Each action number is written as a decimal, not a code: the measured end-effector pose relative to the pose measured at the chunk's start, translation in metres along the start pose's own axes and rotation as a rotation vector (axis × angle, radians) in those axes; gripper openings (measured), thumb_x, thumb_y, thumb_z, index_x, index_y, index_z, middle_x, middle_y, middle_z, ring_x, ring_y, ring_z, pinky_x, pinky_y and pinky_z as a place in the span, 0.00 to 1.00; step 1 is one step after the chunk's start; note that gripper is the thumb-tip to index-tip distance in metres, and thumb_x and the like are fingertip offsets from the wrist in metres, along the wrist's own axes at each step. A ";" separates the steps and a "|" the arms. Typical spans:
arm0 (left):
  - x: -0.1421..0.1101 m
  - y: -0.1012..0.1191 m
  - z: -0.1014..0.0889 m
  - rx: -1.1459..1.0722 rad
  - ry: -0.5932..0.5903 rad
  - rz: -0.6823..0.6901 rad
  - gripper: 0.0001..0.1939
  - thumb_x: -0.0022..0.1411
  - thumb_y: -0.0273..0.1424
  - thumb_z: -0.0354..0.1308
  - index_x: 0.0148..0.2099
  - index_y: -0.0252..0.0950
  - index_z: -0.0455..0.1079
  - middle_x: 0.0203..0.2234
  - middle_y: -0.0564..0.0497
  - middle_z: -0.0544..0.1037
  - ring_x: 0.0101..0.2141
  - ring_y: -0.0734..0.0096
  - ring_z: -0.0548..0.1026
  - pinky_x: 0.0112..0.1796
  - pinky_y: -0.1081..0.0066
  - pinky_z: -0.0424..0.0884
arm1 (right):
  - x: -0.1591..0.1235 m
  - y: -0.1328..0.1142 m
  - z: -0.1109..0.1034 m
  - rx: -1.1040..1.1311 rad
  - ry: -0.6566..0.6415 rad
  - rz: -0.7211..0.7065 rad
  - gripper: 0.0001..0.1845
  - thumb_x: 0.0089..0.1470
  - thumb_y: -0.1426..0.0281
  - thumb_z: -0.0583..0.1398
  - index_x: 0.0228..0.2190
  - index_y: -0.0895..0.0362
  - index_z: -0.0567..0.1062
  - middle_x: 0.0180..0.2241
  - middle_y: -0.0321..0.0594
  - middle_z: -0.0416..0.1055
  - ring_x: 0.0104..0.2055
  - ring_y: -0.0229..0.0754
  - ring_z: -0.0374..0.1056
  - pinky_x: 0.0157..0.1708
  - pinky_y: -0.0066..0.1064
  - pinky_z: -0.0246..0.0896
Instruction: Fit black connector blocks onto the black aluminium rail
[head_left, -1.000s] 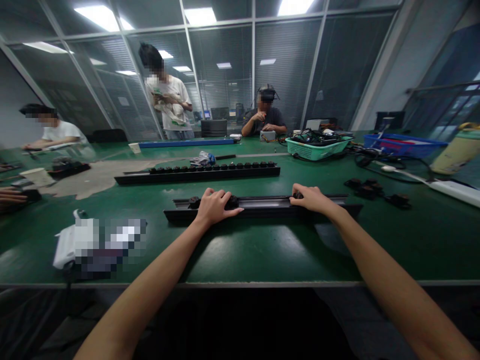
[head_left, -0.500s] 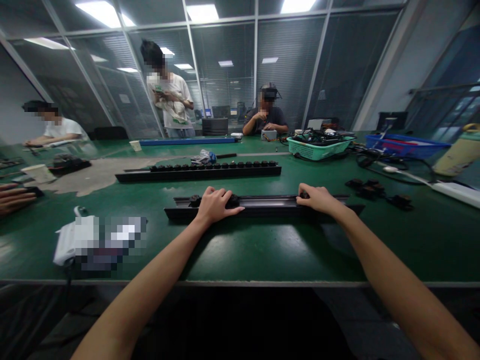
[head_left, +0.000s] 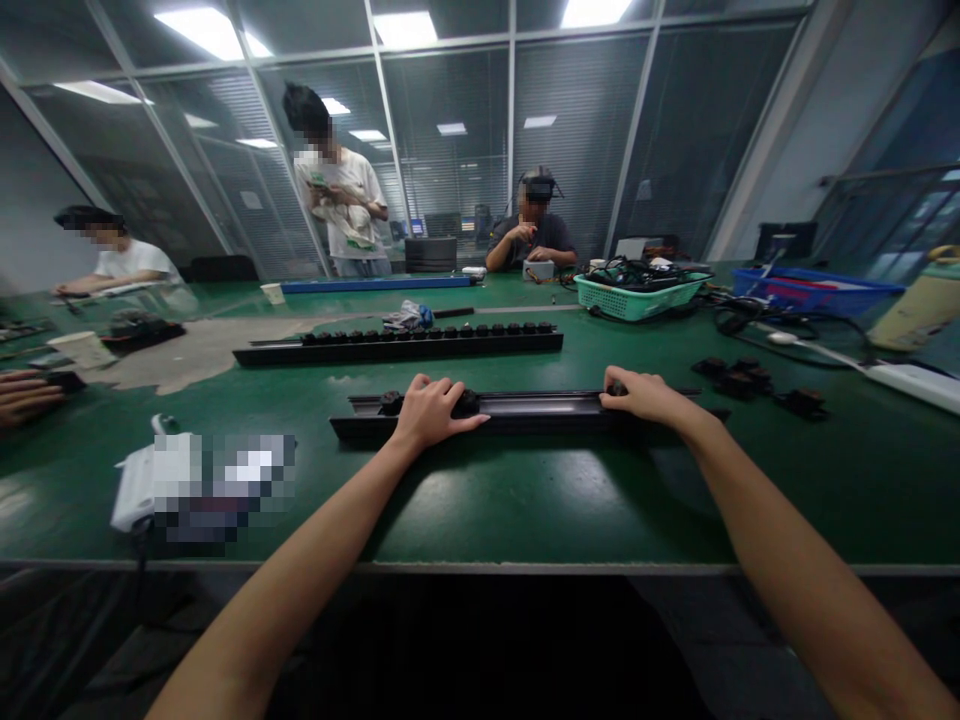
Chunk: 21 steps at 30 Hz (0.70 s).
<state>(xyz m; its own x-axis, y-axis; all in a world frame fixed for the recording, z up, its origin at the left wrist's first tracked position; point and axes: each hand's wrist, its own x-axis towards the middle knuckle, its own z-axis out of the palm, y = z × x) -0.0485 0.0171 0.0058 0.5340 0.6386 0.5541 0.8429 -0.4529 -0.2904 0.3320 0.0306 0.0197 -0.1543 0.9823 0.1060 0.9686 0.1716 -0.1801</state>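
A long black rail (head_left: 540, 424) with a shiny inner channel lies crosswise on the green table in front of me. My left hand (head_left: 433, 408) is closed over its left part, fingers curled across the far side and thumb stretched along the near edge. Small black blocks sit in the channel on both sides of that hand, one black block (head_left: 390, 402) at the left. My right hand (head_left: 637, 392) pinches a small black piece (head_left: 616, 388) in the right part of the channel. Its lower side is hidden by the fingers and the rail wall.
Behind lies a second black rail (head_left: 405, 347) lined with black blocks. Loose black blocks (head_left: 739, 378) lie to the right, near a white power strip (head_left: 919, 385). A green basket (head_left: 637, 297) and a blue basket (head_left: 814, 290) stand farther back. People are around the table; another person's hand (head_left: 30, 395) rests at left.
My right hand has shifted slightly to the right along the rail, with the small black piece between its fingers. My left hand stays in place.
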 end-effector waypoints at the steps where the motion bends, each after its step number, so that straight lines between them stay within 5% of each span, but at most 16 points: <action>1: 0.000 0.000 0.000 0.004 0.000 0.001 0.34 0.62 0.61 0.45 0.41 0.35 0.73 0.33 0.44 0.77 0.32 0.61 0.73 0.42 0.59 0.61 | 0.000 0.001 -0.001 0.009 -0.011 0.001 0.11 0.51 0.59 0.57 0.34 0.52 0.68 0.37 0.40 0.76 0.38 0.49 0.70 0.39 0.37 0.56; 21: 0.000 0.000 0.000 0.004 0.010 0.003 0.34 0.62 0.62 0.44 0.40 0.36 0.72 0.32 0.44 0.77 0.31 0.62 0.73 0.42 0.59 0.60 | 0.001 0.024 -0.003 0.118 -0.057 0.013 0.10 0.50 0.60 0.58 0.32 0.52 0.68 0.35 0.38 0.75 0.35 0.44 0.70 0.33 0.32 0.59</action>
<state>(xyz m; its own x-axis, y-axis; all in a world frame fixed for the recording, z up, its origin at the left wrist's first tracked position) -0.0487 0.0175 0.0055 0.5357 0.6311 0.5610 0.8417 -0.4521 -0.2951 0.3553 0.0355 0.0185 -0.1558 0.9866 0.0481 0.9413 0.1631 -0.2956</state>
